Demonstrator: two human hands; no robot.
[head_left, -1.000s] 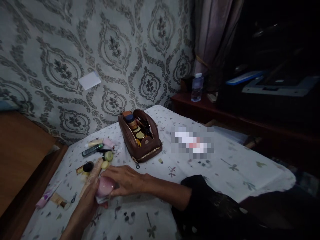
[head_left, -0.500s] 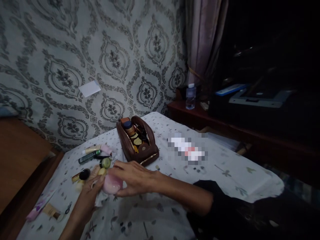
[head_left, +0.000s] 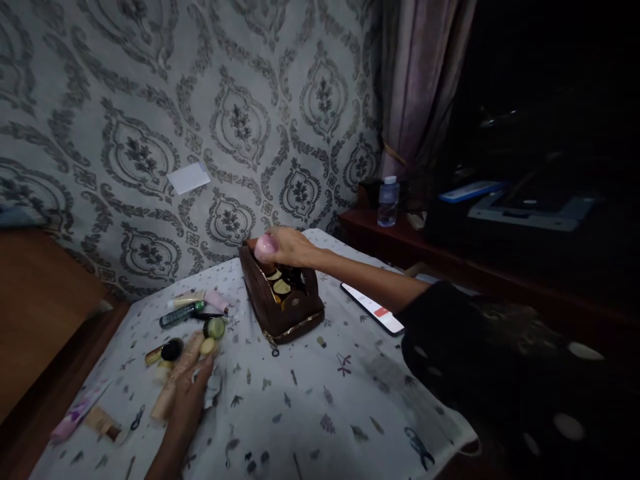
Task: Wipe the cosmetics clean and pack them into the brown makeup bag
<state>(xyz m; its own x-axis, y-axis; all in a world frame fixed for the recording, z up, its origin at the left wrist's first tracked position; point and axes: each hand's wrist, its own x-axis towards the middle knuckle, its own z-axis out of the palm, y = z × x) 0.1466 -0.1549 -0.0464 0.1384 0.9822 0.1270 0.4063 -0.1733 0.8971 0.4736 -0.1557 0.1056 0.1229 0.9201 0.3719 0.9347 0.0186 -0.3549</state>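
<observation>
My right hand [head_left: 290,248] is closed around a smooth, rounded pink item [head_left: 266,248], whose exact kind I cannot make out. It is over the far end of an unzipped brown cosmetic bag [head_left: 260,303] with several items inside. My left hand [head_left: 189,393] is low among loose cosmetics, fingers bent beside a beige tube [head_left: 167,397]. Something white and crumpled [head_left: 213,387] shows at its right side, partly hidden by the fingers. Just beyond are a small jar with a greenish-yellow face [head_left: 215,328] and a round black-capped item [head_left: 172,349].
A green tube [head_left: 181,314] and a pink tube [head_left: 217,301] lie left of the bag. A phone [head_left: 373,310] with a lit screen lies under my right forearm. On the dark red ledge stands a water bottle [head_left: 389,202]. Patterned wallpaper rises behind the white patterned cloth [head_left: 300,400].
My right hand has carried the pink item away from my left hand, up and right, to above the bag. My left hand has stayed among the cosmetics. The view has shifted slightly.
</observation>
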